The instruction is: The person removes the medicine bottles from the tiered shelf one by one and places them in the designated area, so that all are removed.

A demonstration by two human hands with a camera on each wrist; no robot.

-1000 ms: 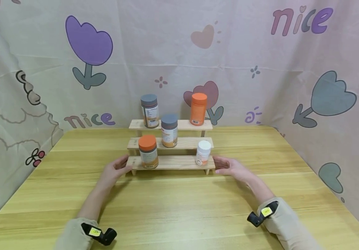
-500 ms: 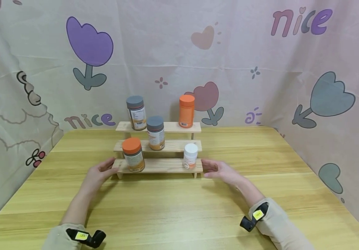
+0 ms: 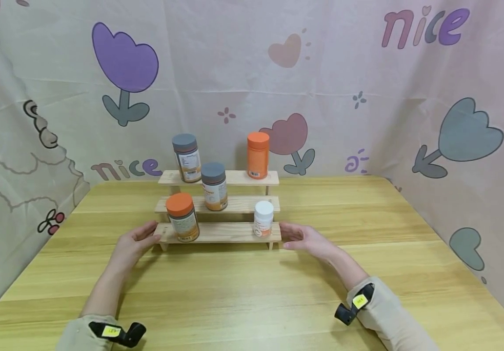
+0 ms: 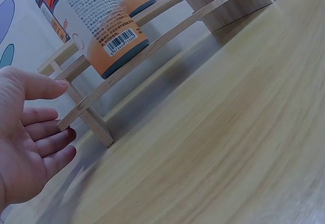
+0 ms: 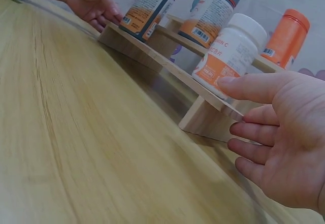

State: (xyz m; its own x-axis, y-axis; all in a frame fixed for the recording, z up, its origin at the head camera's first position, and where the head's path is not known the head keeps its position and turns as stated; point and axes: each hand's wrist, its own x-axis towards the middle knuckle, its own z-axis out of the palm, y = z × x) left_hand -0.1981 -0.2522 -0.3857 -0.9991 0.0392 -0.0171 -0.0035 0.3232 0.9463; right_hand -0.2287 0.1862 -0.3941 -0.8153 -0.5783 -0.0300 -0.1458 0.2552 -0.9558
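A three-tier wooden display rack [image 3: 225,233] stands on the table between both hands. My left hand [image 3: 130,246] is at the left end of its lowest shelf, fingertips against the wood and thumb extended. At the opposite end my right hand [image 3: 311,240] touches the shelf with loosely straight fingers. The bottom tier bears an orange-lidded jar [image 3: 184,224] and a small white bottle [image 3: 263,219]. One grey-lidded jar [image 3: 214,190] occupies the middle tier. On top are another grey-lidded jar [image 3: 188,161] and an orange bottle [image 3: 258,158].
The rack rests on a wood-grain table [image 3: 252,297]. Behind it hangs a printed cloth [image 3: 216,58] with flowers and lettering, which also runs along both sides.
Both hands have shifted the rack, jars and bottles included, to the left and slightly nearer. Most of that movement came in the first half second; the last stretch is small.
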